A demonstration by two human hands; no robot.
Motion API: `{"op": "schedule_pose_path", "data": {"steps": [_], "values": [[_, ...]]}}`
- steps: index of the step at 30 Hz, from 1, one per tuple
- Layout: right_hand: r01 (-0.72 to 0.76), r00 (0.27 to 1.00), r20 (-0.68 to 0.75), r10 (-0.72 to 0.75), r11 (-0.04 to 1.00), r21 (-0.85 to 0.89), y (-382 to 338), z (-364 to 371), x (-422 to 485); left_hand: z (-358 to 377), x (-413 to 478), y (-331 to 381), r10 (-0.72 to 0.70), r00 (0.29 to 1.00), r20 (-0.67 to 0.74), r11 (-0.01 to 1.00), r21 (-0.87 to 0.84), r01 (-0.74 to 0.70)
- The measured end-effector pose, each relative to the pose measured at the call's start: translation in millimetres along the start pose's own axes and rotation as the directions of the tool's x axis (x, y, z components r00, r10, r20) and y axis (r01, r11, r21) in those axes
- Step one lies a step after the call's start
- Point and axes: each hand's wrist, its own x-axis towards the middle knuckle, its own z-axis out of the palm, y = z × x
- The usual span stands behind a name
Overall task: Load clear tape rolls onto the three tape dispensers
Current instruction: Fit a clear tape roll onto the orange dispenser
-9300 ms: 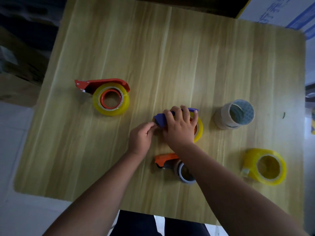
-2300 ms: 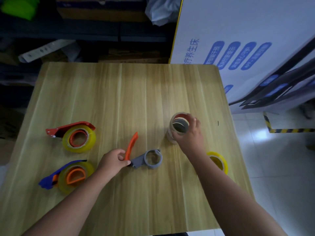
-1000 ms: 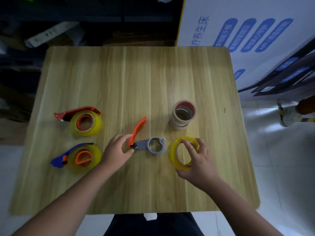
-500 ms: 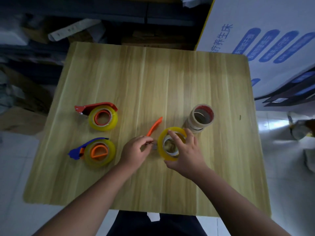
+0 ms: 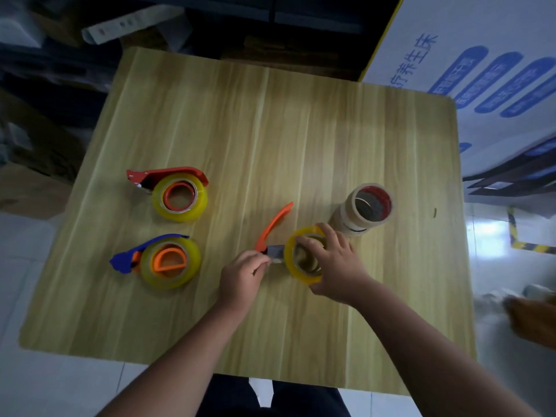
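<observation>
On the wooden table (image 5: 270, 139) a red dispenser (image 5: 168, 174) at the left carries a yellowish clear tape roll (image 5: 180, 197). Below it a blue dispenser (image 5: 126, 260) carries another such roll (image 5: 171, 263). In the middle lies a grey dispenser with an orange handle (image 5: 274, 224). My left hand (image 5: 240, 273) grips its grey body. My right hand (image 5: 334, 263) holds a third yellowish roll (image 5: 293, 260) over the dispenser's ring, which the roll and fingers mostly hide.
A stack of beige tape rolls (image 5: 365, 209) stands just right of my right hand. A white board with blue print (image 5: 469, 64) leans at the right. Cartons and clutter lie beyond the table's far and left edges.
My right hand has pressed the yellowish roll further down over the grey dispenser's ring. My left hand has kept its grip on the dispenser. The camera has shifted slightly.
</observation>
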Motion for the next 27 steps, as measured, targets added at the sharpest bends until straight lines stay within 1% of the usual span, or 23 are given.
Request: {"op": "schedule_pose_path", "data": {"steps": [4,9,22,27], "values": [[-0.010,1.000,-0.011,0.010,0.999,0.030,2.6,10.6,2.7,6.6,-0.7,-9.1,0.144,0.988,-0.060,0.990,0.011,-0.143],[0.004,0.999,-0.044,-0.003,0.999,0.037,5.2,14.1,1.3,9.1,-8.0,-15.7,0.214,0.973,-0.091,0.975,0.075,-0.207],[-0.007,0.996,-0.092,0.011,0.999,0.047,-6.0,22.5,-8.4,8.1,-12.0,-19.3,0.175,0.977,-0.123,0.984,0.029,-0.173],[-0.017,0.992,-0.123,0.032,0.992,0.126,-8.0,29.0,-14.6,5.8,-13.2,-20.7,0.208,0.971,-0.113,0.977,0.061,-0.203]]}}
